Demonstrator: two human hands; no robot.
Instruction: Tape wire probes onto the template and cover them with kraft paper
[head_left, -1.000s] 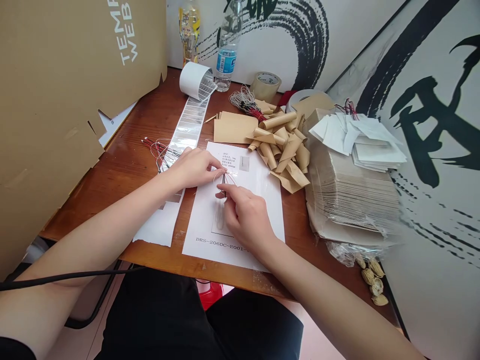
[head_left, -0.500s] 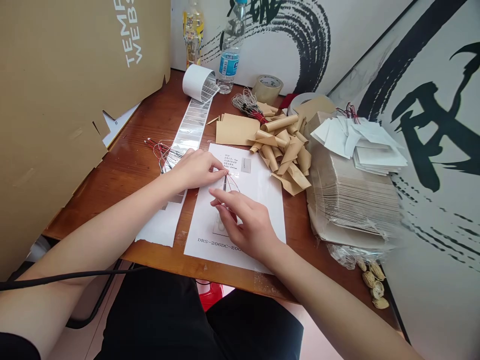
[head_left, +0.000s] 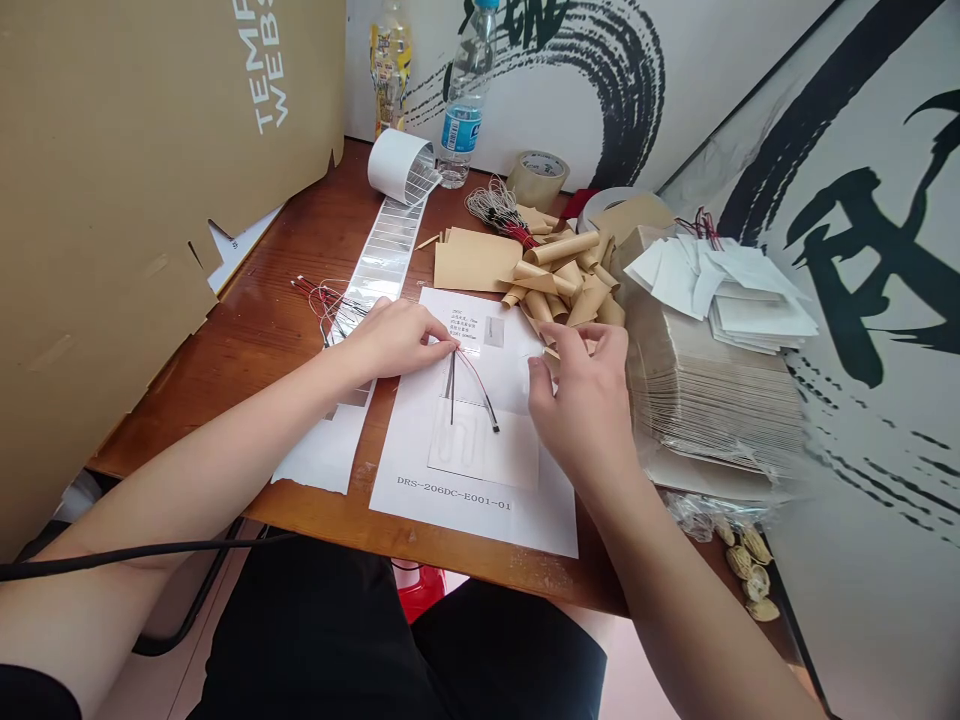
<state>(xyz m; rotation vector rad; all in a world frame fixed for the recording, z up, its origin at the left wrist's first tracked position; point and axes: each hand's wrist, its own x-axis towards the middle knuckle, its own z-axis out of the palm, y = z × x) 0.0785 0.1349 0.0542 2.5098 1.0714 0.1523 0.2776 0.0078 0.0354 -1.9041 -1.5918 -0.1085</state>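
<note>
Well to the left of the white printed paper sheet (head_left: 510, 380) rises a large brown cardboard box (head_left: 172, 150) with white lettering. Nearer the sheet, just off its upper left side, a loose tangle of red, black and white wires (head_left: 322, 300) lies on the brown wooden table (head_left: 247, 320). Between that tangle and the sheet runs a long silver label strip on white backing (head_left: 386, 245), its far end curled into a roll. The left hand (head_left: 394, 340) reaches over the strip to the sheet's upper left part, thumb and forefinger pinched on a small bunch of thin black and red wires (head_left: 452, 395); these fan down over the sheet (one ends in a small black tip). Beyond the sheet's top edge sit flat tan paper cards (head_left: 476, 260), and to the right of them a heap of curled tan paper pieces (head_left: 566, 262). The right hand (head_left: 581, 400) is above the sheet's right edge, near the heap, with fingers bent; whether it grips anything I cannot tell. Right of the sheet stands a thick stack of grey cardboard (head_left: 720, 400), topped by white paper pieces (head_left: 720, 285). Farthest right lie some pale tan shells (head_left: 754, 575).
</note>
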